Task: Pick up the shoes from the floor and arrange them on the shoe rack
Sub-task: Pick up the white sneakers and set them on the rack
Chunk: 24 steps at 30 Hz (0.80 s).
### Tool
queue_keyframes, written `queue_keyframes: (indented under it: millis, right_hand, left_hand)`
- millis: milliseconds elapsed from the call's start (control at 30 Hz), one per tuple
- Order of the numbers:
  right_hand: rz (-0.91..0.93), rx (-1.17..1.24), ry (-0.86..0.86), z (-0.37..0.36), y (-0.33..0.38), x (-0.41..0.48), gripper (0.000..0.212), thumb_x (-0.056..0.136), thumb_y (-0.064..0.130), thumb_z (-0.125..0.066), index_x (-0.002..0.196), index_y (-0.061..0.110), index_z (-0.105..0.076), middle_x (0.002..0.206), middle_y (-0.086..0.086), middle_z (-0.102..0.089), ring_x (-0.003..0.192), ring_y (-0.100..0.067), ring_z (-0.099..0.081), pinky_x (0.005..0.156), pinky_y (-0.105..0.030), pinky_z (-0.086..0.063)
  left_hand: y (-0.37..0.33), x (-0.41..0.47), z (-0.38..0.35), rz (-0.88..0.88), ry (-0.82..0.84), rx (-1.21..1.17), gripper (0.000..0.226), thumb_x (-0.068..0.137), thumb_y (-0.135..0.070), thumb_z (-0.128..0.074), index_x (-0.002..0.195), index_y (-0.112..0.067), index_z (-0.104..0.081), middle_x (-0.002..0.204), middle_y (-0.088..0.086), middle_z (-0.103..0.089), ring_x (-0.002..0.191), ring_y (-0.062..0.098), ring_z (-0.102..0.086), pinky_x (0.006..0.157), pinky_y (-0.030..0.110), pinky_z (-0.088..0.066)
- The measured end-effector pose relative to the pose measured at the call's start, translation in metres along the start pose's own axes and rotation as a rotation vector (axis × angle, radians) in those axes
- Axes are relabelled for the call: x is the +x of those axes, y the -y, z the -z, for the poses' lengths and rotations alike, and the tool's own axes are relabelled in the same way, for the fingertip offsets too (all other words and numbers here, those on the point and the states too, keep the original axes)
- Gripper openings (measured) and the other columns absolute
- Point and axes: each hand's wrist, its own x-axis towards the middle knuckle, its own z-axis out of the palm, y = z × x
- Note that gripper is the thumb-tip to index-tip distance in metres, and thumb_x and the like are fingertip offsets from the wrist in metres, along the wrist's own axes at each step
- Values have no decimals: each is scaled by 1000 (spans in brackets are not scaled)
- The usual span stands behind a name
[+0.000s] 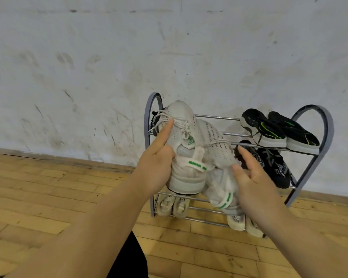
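Both forearms rise from the bottom edge, with a dark piece of clothing between them. On my left hand the fingers grip a white sneaker: the index lies straight along its laces, and the rest wrap its side near the heel. It stands toe-up, its heel edge hanging in front of the rack's left end.

On my right hand the fingers are straight and spread, thumb tip against a second white sneaker. This one tilts heel-down and leans on the first. I cannot tell whether anything hidden behind it helps carry it.

Past both sneakers stands the shoe rack, close to the scuffed wall. Its top shelf holds a black pair with green stripes at the right end and something dark, mostly hidden, at the left end. The top rail between them shows bare. A dark patterned pair sits on the middle shelf, just beside my right fingertips. A beige pair fills the bottom left and a pale pair the bottom right. Wooden floor spreads open to the left of the rack.
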Motion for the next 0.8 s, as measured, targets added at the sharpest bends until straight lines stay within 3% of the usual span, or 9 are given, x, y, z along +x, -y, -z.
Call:
queue_keyframes:
  millis: [67, 100, 233, 333, 433, 533, 567, 700, 800]
  right_hand:
    - [14, -41, -22, 9, -2, 1, 45, 108, 39, -42, 149, 57, -33, 102, 16, -73, 65, -9, -71, 55, -23, -51]
    - [19, -63, -31, 14, -2, 2, 43, 109, 39, -41, 146, 59, -34, 102, 19, -72, 69, -9, -72, 55, -23, -50]
    - [8, -139, -36, 29, -6, 2, 37, 107, 42, -41, 141, 58, -45, 108, 22, -69, 86, -9, -69, 71, -29, -50]
    - [-22, -192, 14, 35, -12, 3, 38, 108, 39, -41, 143, 54, -47, 107, 25, -66, 81, -9, -67, 65, -28, -49]
    - [-89, -262, 128, 40, -18, 8, 37, 108, 40, -42, 142, 54, -49, 108, 7, -73, 68, -19, -70, 52, -31, -52]
    - [-142, -333, 271, 37, -29, 10, 35, 107, 39, -45, 136, 56, -53, 120, 10, -70, 98, -38, -73, 77, -50, -60]
    - [-160, -344, 312, 34, -33, 10, 35, 108, 36, -45, 136, 55, -54, 121, 9, -70, 105, -41, -70, 84, -49, -59]
    - [-249, -368, 392, 12, -55, 11, 39, 110, 29, -39, 145, 40, -53, 111, 2, -70, 76, -22, -66, 58, -27, -52]
    - [-324, -302, 367, -8, -79, 14, 41, 111, 24, -36, 149, 31, -49, 92, 11, -57, 79, -17, -63, 56, -21, -51]
  left_hand:
    - [0, -4, 11, -9, 38, 24, 68, 97, -10, -37, 151, -51, -37, 141, -40, -45, 119, -14, -47, 104, 18, -39]
    - [0, -7, 17, -5, 56, 48, 68, 96, -9, -38, 151, -50, -40, 138, -38, -44, 123, -11, -46, 104, 19, -38]
    - [9, -12, 37, 101, 207, 155, 64, 94, -4, -42, 140, -47, -53, 129, -25, -52, 112, -3, -56, 95, 24, -49]
    - [19, -17, 47, 207, 351, 255, 62, 88, -10, -48, 137, -46, -58, 137, -18, -54, 118, 5, -58, 102, 29, -49]
    - [27, -20, 51, 286, 430, 362, 59, 87, -12, -51, 135, -45, -60, 143, -10, -52, 122, 14, -56, 106, 33, -47]
    - [40, -15, 49, 354, 487, 479, 58, 91, -11, -49, 139, -43, -56, 146, -4, -49, 129, 23, -53, 106, 36, -47]
    - [44, -13, 48, 376, 509, 494, 60, 86, -17, -50, 140, -44, -55, 148, -2, -49, 130, 26, -53, 108, 42, -47]
    - [65, 5, 43, 464, 594, 521, 67, 84, -20, -48, 147, -42, -47, 150, 0, -41, 127, 31, -52, 108, 52, -48]
    - [84, 22, 40, 520, 646, 519, 75, 79, -18, -48, 151, -41, -43, 153, 2, -38, 127, 36, -54, 107, 56, -48]
